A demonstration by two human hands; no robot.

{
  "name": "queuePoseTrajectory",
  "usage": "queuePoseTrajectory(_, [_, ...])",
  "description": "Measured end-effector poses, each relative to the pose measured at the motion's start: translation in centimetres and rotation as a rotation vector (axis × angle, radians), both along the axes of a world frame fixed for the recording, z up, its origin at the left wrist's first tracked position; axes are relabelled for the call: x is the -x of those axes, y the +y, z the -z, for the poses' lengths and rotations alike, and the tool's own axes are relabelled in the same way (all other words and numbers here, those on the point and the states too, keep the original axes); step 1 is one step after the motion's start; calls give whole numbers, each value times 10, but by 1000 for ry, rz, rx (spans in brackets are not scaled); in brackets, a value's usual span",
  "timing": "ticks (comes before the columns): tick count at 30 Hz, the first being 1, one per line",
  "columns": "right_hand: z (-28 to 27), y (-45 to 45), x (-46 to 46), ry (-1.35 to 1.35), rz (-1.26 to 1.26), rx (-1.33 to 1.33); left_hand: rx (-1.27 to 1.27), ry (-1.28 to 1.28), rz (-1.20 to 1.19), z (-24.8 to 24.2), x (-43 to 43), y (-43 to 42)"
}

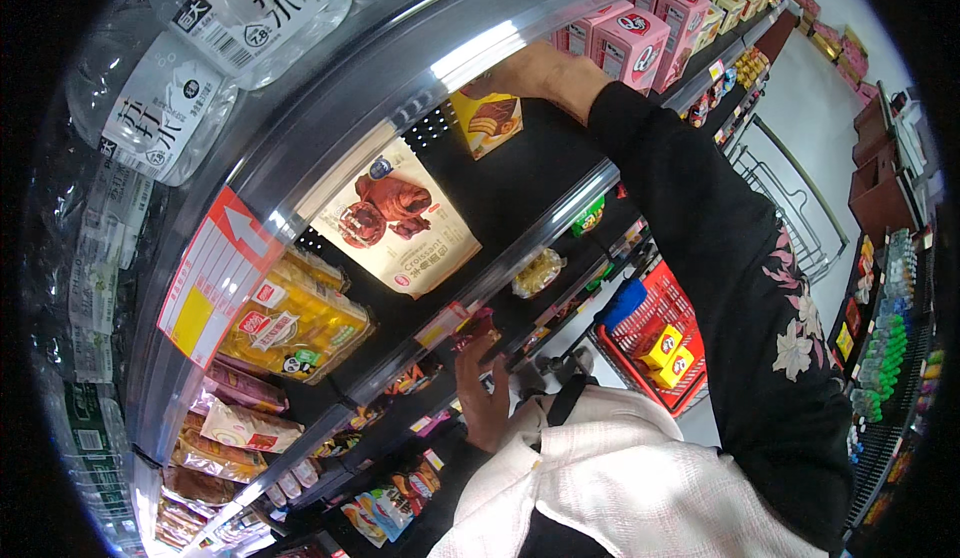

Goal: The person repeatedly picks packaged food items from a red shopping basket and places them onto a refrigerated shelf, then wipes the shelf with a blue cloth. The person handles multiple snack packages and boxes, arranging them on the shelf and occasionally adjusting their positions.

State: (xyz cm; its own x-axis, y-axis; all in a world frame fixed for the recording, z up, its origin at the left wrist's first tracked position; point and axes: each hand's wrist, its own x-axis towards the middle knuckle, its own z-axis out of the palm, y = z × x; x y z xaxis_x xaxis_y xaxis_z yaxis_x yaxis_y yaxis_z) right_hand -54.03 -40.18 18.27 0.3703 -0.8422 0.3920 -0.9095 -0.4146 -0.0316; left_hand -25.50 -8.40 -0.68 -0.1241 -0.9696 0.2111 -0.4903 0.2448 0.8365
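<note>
My right hand [540, 77], in a black sleeve with a flower pattern, reaches into the upper shelf. Its fingers are at the top of a yellow cake box [489, 122]; the shelf edge and glare partly hide them, so a grip cannot be told. Beside that box stands a cream croissant package [401, 220]. Pink boxes [630, 44] are right of my wrist. Lower down, my left hand [481, 393] is raised with fingers apart, its fingertips close to a small purple package [477, 329] by the lower shelf; contact is unclear.
Bottled water [255, 14] lines the shelf at upper left, above yellow bread packs [300, 325]. A red shopping basket [656, 288] holding yellow boxes [664, 344] stands below my right arm. Beyond are a metal cart [795, 198] and another shelf with bottles [885, 363].
</note>
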Motion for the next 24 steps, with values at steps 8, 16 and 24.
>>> queuePoseTrajectory(8, [-7, 60, 12, 105, -98, 148, 67, -46, 26, 7, -4, 0])
queuePoseTrajectory(16, [-33, 235, 76, -190, 232, 114, -28, -11, 143, 5, 13, -6])
queuePoseTrajectory(24, [55, 352, 137, -409, 780, -254, -153, 31, 272, 8, 31, -11])
